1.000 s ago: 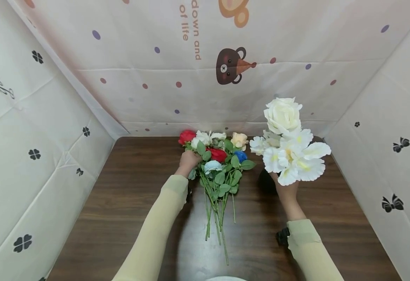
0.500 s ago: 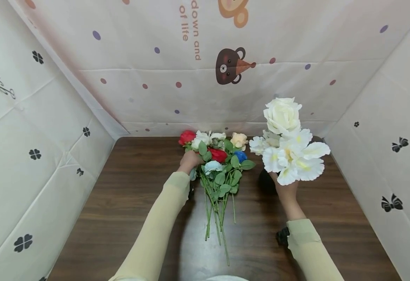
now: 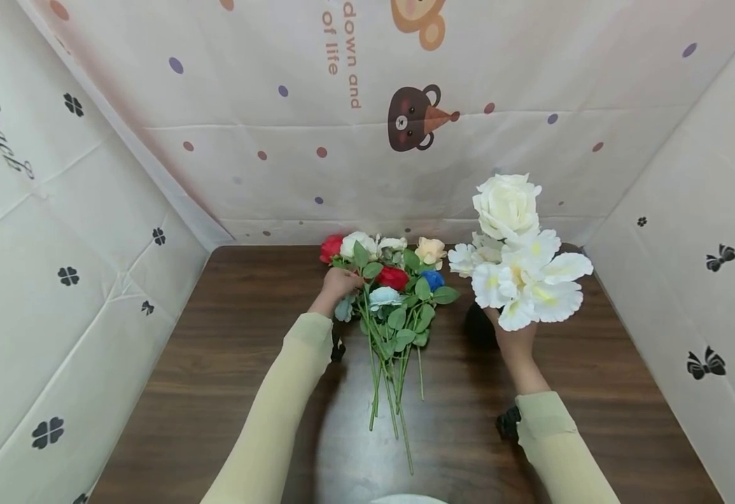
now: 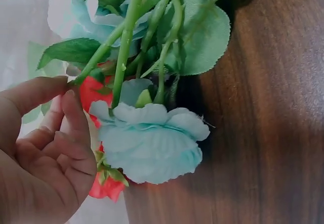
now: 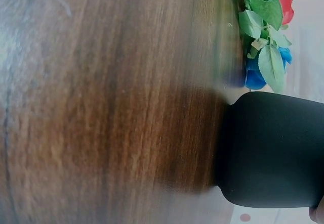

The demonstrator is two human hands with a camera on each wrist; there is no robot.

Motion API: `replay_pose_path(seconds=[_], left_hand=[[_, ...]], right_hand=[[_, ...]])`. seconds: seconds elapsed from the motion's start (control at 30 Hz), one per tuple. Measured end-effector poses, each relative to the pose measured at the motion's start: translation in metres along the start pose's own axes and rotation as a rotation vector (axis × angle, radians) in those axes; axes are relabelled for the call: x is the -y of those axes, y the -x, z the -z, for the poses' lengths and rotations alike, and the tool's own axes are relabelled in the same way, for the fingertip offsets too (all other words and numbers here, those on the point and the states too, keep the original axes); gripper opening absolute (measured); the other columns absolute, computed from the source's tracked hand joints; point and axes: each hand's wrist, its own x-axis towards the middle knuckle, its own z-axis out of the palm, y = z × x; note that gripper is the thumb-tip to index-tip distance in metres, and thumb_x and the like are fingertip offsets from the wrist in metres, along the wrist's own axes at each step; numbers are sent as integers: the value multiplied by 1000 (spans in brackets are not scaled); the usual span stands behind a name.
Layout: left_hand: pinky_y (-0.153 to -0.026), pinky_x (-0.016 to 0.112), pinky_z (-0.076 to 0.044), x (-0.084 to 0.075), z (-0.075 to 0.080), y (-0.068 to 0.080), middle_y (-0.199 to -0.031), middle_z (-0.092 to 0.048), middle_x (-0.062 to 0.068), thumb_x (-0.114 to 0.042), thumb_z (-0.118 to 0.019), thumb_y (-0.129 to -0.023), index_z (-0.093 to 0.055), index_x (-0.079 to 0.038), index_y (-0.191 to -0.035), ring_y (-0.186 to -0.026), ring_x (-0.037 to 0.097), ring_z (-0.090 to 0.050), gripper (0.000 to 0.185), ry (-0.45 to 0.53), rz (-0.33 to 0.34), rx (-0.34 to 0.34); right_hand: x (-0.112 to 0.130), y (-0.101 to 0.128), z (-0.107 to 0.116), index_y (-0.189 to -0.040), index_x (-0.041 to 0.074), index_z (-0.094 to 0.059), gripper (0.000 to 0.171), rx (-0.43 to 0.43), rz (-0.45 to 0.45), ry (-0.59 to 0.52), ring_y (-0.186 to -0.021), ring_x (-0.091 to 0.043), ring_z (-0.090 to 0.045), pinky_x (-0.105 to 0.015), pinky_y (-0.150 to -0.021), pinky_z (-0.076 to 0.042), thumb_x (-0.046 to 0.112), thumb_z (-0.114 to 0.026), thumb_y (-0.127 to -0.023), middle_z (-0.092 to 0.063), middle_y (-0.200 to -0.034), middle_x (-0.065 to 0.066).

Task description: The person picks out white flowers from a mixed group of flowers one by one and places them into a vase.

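A loose bundle of artificial roses (image 3: 399,294) in red, white, peach and blue lies on the dark wooden table (image 3: 229,364), stems toward me. My left hand (image 3: 344,281) reaches into the bundle's left side. In the left wrist view this left hand (image 4: 68,90) pinches a green stem (image 4: 124,47) between thumb and curled fingers, beside a pale blue rose (image 4: 152,143). My right hand (image 3: 511,337) grips a black vase (image 3: 476,325) holding large white flowers (image 3: 519,266), which hide its fingers. The right wrist view shows the black vase (image 5: 273,150) close up.
Patterned cloth walls (image 3: 405,140) enclose the table at the back and on both sides. The rose stems (image 3: 393,392) stretch toward the front centre. A small black object (image 3: 506,423) sits by my right sleeve.
My left hand has closed on a stem and nudged the bundle; the white rose at the left has risen a little over the red one. The right hand and vase stay put.
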Motion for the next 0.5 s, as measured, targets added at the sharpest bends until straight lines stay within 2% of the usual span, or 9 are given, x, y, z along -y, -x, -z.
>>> replay_pose_path(seconds=[0.1, 0.27, 0.37, 0.5], left_hand=[[-70, 28, -48, -3, 1, 2, -106, -75, 14, -15, -64, -96, -63, -9, -69, -79, 15, -60, 28, -6, -12, -18], [-78, 32, -60, -4, 1, 4, -125, -69, 21, -10, -62, -99, -70, -1, -92, -81, 15, -63, 14, 56, -11, 2], [-84, 36, -62, -5, 1, 6, -132, -66, 22, -6, -64, -99, -71, 4, -112, -83, 17, -67, 18, 82, -33, 18], [-82, 38, -60, -9, 3, 11, -126, -68, 24, -3, -62, -97, -70, 5, -115, -82, 20, -67, 22, 82, -93, -6]], right_hand=[[-1, -1, 0, -140, -8, -49, 78, -2, -1, -21, -134, -34, -51, -34, -115, -38, 58, -56, -99, -56, -136, -29], [0, 0, 1, -141, -7, -49, 82, 3, -16, -46, -137, -28, -49, -28, -116, -34, 62, -54, -97, -55, -138, -29], [0, 0, 1, -141, -7, -49, 85, 3, -31, -44, -136, -31, -51, -27, -115, -35, 65, -53, -97, -56, -138, -28], [1, -2, 1, -143, -6, -48, 89, 16, -53, -75, -138, -27, -49, -22, -115, -33, 68, -54, -94, -55, -140, -28]])
